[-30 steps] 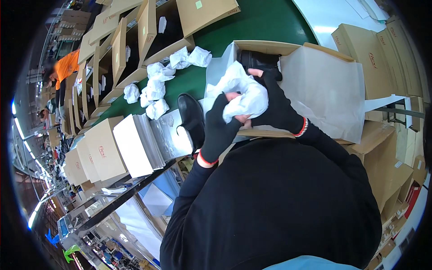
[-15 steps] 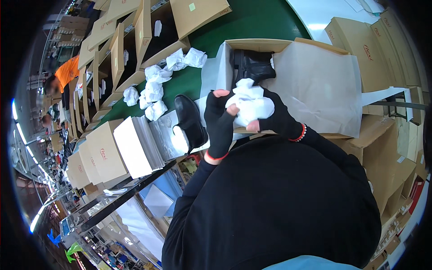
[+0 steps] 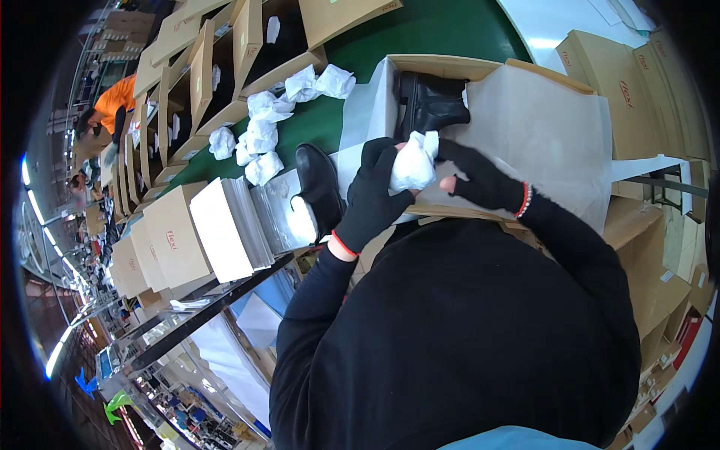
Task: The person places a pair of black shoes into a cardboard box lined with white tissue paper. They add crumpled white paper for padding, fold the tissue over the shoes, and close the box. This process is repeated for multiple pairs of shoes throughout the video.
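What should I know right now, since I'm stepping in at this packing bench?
Left hand and right hand, both in dark gloves, squeeze one wad of white paper between them, above the open box.
One black boot lies in that box on its tissue lining. The other boot lies outside, left of the box, on the green belt.
More paper wads wait on the belt.
Done: one boot boxed. Left: the second boot; the box is still open.

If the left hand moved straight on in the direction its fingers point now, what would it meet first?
The left hand already presses the white paper wad. Straight beyond, it would probably meet the black boot in the open shoe box, though depth is unclear.
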A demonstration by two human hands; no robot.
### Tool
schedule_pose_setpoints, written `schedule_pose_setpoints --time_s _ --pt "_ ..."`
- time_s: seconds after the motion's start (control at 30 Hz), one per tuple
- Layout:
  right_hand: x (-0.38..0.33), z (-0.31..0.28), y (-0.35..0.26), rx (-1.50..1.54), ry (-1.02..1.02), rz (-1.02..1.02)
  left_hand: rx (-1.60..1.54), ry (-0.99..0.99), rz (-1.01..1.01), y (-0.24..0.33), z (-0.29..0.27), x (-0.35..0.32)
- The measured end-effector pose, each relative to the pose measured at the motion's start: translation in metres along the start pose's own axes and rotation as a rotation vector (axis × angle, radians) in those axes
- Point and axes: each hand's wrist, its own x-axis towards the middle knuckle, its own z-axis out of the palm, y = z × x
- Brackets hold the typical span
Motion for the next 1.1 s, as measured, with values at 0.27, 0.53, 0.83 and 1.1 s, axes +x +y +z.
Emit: schedule_pose_setpoints --time_s 0.27,0.53,0.83,1.1 --pt "0.031 -0.047 0.102 -1.080 -0.304 0.155 0.599 -0.401 0.139 -0.072 0.062 -0.022" --pt "0.032 -0.042 0.115 -1.102 -0.227 0.274 0.253 -0.381 0.173 -0.075 0.039 -0.005" --pt "-0.044 0.017 0.080 -1.240 -0.695 0.421 0.964 -0.012 -0.344 -0.204 0.042 -0.057" --pt "0.053 -0.039 -0.061 -0.546 0.017 0.026 -0.011 0.045 -0.134 -0.049 -0.002 0.018"
